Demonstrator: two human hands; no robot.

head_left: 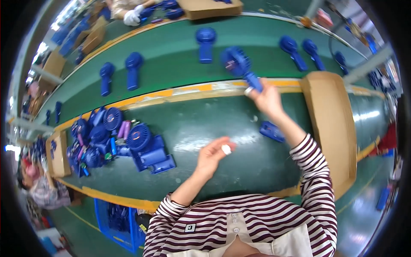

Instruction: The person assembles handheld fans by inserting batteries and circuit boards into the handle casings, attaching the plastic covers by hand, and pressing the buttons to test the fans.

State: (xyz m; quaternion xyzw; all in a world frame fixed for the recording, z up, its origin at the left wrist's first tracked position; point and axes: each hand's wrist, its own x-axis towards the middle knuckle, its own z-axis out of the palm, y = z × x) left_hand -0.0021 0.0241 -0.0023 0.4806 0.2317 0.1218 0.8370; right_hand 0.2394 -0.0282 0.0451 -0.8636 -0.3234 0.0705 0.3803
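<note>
My right hand (266,99) is closed around the handle of a blue handheld fan (236,62), its round head out over the green conveyor belt (171,70). The fan head is slightly blurred. Over the dark green worktop (192,115), my left hand (209,158) is empty, with fingers loosely bent and a little apart. A white cover sits on one of its fingertips. A blue casing piece (272,131) lies on the worktop below my right wrist. To the left is a pile of blue fan parts (98,133), with purple and light-blue cylinders among them.
More blue handheld fans (134,70) lie spaced along the belt. A long cardboard tray (332,132) stands at the right, and another cardboard box (59,154) at far left. A blue crate (115,222) is below the table edge. Across the belt shows a person's gloved hand (133,16).
</note>
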